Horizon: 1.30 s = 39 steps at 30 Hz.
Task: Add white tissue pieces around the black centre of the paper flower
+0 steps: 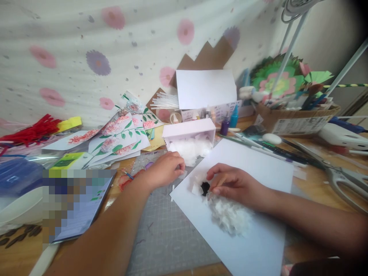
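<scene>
White tuft (231, 217) looks well massed on your sheet (267, 239), six o'clock of your bent-fingered right hand (237, 187), loose scraps (191, 151) unused at your curled left hand's (166, 168) two o'clock, either grip unclear.

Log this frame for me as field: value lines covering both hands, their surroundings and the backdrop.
Left hand: fingers curled beside white fluffy scraps; grip unclear
Right hand: over a white petal-like pile; grip blurred
Under pile: large white paper sheet, overlapping grey gridded cutting mat
Around scraps: white rectangular open-fronted box
Right of box: small purple bottle
Backdrop: white cloth with pink and purple flowers
</scene>
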{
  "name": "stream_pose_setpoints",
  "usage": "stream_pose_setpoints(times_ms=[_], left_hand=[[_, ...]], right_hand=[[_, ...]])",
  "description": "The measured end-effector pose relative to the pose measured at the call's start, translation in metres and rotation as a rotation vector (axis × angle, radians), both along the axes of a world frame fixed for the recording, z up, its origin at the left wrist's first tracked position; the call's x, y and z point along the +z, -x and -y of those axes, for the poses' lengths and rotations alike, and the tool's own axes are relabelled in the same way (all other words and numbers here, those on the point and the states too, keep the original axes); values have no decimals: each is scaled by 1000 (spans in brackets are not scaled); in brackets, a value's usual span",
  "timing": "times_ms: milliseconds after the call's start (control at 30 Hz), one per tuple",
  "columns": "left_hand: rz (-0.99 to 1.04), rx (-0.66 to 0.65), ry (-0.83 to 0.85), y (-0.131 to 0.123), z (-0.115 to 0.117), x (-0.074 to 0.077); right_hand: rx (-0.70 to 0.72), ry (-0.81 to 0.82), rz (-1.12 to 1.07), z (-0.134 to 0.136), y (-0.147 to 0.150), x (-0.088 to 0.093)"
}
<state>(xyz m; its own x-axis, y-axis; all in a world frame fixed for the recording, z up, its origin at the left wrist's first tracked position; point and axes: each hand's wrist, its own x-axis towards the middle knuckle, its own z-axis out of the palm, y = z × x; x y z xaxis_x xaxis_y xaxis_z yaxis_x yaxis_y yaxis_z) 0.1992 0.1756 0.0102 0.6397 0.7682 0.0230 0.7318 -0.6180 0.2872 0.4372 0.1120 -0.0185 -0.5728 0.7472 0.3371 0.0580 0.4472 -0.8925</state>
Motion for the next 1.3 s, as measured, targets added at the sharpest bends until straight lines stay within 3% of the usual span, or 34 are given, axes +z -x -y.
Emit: stream_pose_setpoints(times_ms=[267,500,833,1100,1300], left_hand=[[22,60,62,2,1,5],[-30,31,-12,0,0,0],[45,177,-125,-6,0,-3],[23,144,24,-3,-1,-4],[197,159,168,-11,10,11]], right_hand=[[0,18,1,0,0,1],[8,19,-14,0,0,-1],[-1,30,-6,0,0,-1],[9,43,1,0,0,1],[-6,96,-88,-1,-1,0]])
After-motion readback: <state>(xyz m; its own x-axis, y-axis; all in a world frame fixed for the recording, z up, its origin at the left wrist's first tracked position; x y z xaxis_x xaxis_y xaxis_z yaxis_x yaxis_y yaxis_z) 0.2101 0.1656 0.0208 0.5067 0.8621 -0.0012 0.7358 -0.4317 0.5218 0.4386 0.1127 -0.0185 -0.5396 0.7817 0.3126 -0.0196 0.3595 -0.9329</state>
